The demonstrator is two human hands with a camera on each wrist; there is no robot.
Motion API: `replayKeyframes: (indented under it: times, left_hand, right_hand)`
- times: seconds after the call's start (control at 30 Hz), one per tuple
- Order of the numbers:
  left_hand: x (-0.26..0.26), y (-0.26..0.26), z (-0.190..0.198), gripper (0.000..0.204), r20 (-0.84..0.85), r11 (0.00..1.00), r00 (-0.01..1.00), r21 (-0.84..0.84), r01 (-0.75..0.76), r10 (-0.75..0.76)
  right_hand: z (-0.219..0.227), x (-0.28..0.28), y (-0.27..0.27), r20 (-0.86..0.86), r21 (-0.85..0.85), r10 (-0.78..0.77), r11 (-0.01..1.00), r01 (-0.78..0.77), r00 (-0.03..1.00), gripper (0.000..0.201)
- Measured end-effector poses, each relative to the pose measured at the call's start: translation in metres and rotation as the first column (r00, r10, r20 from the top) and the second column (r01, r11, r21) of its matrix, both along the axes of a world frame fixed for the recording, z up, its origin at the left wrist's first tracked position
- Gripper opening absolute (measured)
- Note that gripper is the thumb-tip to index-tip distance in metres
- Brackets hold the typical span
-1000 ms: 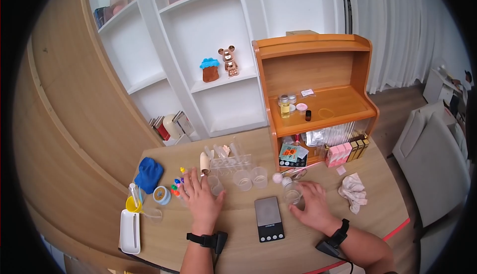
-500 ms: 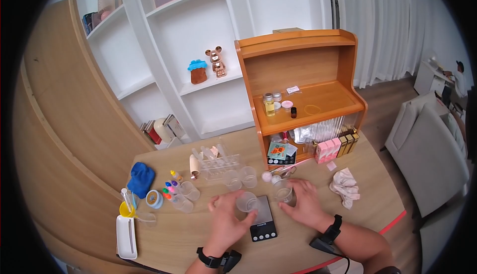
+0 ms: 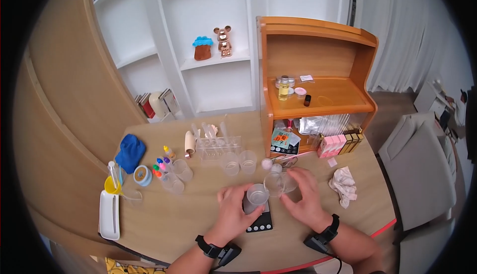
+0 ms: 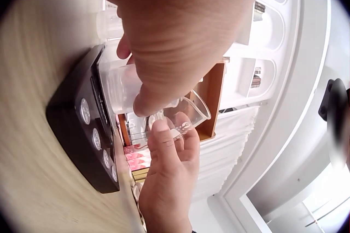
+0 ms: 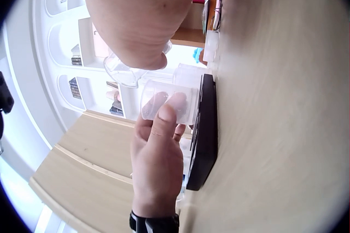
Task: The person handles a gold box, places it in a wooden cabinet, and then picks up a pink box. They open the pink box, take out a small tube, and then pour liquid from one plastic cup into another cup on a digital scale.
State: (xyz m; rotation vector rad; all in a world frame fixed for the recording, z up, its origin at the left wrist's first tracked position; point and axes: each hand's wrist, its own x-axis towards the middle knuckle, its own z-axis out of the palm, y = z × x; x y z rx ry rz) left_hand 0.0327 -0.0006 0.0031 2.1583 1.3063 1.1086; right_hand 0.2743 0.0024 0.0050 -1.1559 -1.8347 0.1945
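My left hand [image 3: 233, 208] holds a frosted plastic cup [image 3: 257, 195] between thumb and fingers. The cup stands upright at the top of a black digital scale [image 3: 260, 225], its base close to the weighing plate in the left wrist view. In my right hand [image 3: 305, 200] is a clear glass beaker [image 3: 276, 183], gripped by its side. It tilts left, its mouth right beside the cup's rim. The right wrist view shows the beaker [image 5: 121, 72] higher than the cup [image 5: 170, 100]. Whether liquid is in the beaker I cannot tell.
Behind the hands stand two plastic cups [image 3: 230, 164] and a test tube rack [image 3: 217, 147]. Colored dropper bottles [image 3: 161, 167], more cups [image 3: 174, 183] and a white tray [image 3: 110, 215] lie left. A wooden shelf unit [image 3: 318, 65] rises at the back, a crumpled cloth [image 3: 343, 187] at right.
My left hand has moved right from the cups at left, bringing a plastic cup over the scale. My right hand has tipped the glass beaker leftward, close to that cup.
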Motion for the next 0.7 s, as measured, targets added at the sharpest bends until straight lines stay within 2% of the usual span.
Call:
replayKeyframes:
  times: [0.2, 0.7]
  left_hand:
    - [-0.0007, -0.0014, 0.0049, 0.061, 0.017, 0.999, 1.000, -0.037, 0.012, -0.011]
    - [-0.0010, 0.0001, 0.0030, 0.059, 0.041, 0.999, 0.999, -0.024, 0.024, -0.023]
  right_hand:
    - [0.0047, -0.0045, -0.0024, 0.049, 0.038, 0.017, 0.999, -0.019, 0.999, 0.069]
    - [0.0011, -0.0055, -0.0026, 0.050, 0.038, -0.027, 0.999, 0.025, 0.998, 0.070]
